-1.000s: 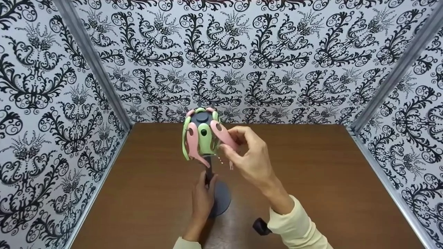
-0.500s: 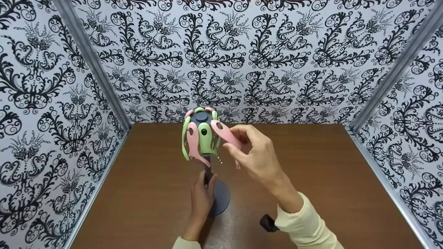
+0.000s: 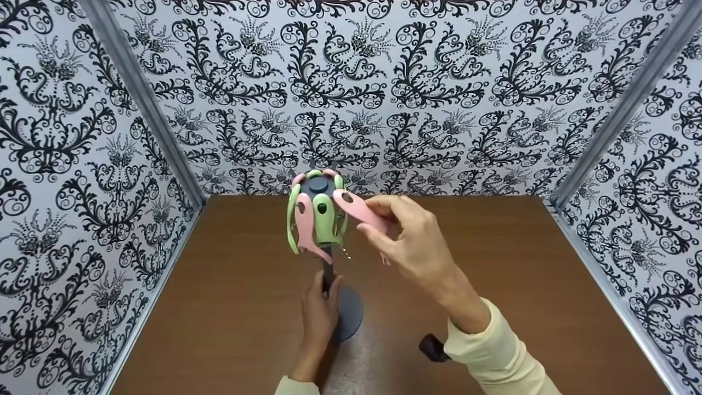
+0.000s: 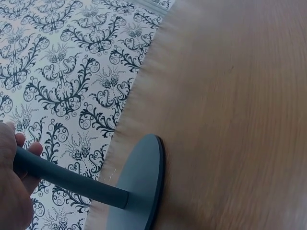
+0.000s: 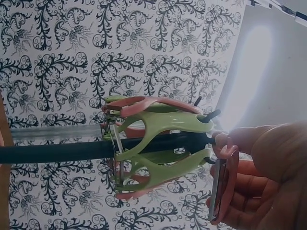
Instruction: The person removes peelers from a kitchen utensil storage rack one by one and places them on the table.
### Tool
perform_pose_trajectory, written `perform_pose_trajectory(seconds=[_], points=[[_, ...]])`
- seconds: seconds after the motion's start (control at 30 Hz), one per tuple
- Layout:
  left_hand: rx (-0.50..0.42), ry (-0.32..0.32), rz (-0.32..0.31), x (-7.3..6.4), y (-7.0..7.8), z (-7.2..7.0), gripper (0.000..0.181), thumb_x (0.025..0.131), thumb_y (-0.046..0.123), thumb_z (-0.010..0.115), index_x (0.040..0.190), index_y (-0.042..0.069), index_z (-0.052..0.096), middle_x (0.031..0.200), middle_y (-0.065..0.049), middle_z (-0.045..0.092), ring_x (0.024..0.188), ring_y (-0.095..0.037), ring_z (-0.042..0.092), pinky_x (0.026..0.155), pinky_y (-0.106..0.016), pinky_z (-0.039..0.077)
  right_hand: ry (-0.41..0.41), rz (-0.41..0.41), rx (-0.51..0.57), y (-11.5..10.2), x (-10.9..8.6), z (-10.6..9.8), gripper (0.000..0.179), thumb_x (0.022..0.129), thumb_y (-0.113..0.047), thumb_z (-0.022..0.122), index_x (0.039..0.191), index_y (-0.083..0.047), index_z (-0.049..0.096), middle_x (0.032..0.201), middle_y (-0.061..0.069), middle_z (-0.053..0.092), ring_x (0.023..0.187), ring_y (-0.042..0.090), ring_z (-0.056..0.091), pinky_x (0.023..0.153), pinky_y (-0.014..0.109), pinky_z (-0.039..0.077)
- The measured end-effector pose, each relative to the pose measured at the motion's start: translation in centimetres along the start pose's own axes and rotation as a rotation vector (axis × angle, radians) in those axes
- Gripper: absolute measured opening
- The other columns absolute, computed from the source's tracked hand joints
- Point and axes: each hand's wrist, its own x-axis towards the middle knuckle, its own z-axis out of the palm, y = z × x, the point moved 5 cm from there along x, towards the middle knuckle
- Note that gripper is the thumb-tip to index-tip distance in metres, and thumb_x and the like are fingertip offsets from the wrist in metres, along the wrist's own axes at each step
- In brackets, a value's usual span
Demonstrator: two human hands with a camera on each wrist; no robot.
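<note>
A dark grey stand (image 3: 328,269) with a round base (image 4: 136,187) bears pink and green Y-shaped peelers hung in a ring round its top. My left hand (image 3: 320,312) grips the pole above the base. In my right hand (image 3: 422,241), thumb and fingers pinch a pink peeler (image 3: 361,210), tilted outward at the ring's right side. Its holed end is close to the stand's top; whether it still touches the hook is hard to tell. Beside it hang a green peeler (image 3: 323,220) and another pink peeler (image 3: 305,226). The right wrist view shows the held peeler's metal blade (image 5: 217,189).
The stand's base rests on a brown wooden table (image 3: 247,307). Black-and-white patterned walls (image 3: 351,82) enclose the table at the back and both sides, with grey metal strips (image 3: 145,101) at the corners. A black object (image 3: 433,348) sits at my right wrist.
My right hand has drawn the pink peeler's lower part outward to the right, tilting it further from the ring. The left hand keeps its grip on the pole.
</note>
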Motion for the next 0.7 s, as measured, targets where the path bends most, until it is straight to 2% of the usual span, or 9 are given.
perform_pose_trajectory(seconds=[0.27, 0.53, 0.7], points=[[-0.005, 0.006, -0.006, 0.0, 0.0, -0.1, 0.012, 0.097, 0.011, 0.074, 0.106, 0.009, 0.066, 0.083, 0.002, 0.067, 0.070, -0.012, 0.060, 0.060, -0.031, 0.052, 0.015, -0.014, -0.014, -0.4, 0.1, -1.0, 0.030, 0.090, -0.007, 0.081, 0.117, -0.001, 0.070, 0.101, 0.007, 0.070, 0.082, 0.015, 0.061, 0.070, 0.025, 0.054], [-0.013, 0.024, 0.026, -0.1, -0.3, 0.0, 0.011, 0.097, 0.014, 0.074, 0.103, 0.009, 0.066, 0.082, 0.004, 0.066, 0.069, -0.010, 0.058, 0.060, -0.030, 0.049, 0.043, -0.038, -0.021, 0.2, -0.4, -1.7, 0.030, 0.088, -0.006, 0.083, 0.114, 0.000, 0.070, 0.097, 0.006, 0.070, 0.079, 0.015, 0.060, 0.067, 0.025, 0.053], [-0.014, 0.028, 0.017, 0.0, -0.3, -0.1, 0.012, 0.096, 0.011, 0.074, 0.104, 0.010, 0.065, 0.081, 0.005, 0.065, 0.068, -0.010, 0.057, 0.059, -0.029, 0.048, 0.047, -0.027, -0.026, 0.8, -0.7, -2.3, 0.031, 0.087, -0.005, 0.083, 0.115, 0.001, 0.070, 0.098, 0.006, 0.070, 0.080, 0.016, 0.061, 0.067, 0.025, 0.052]])
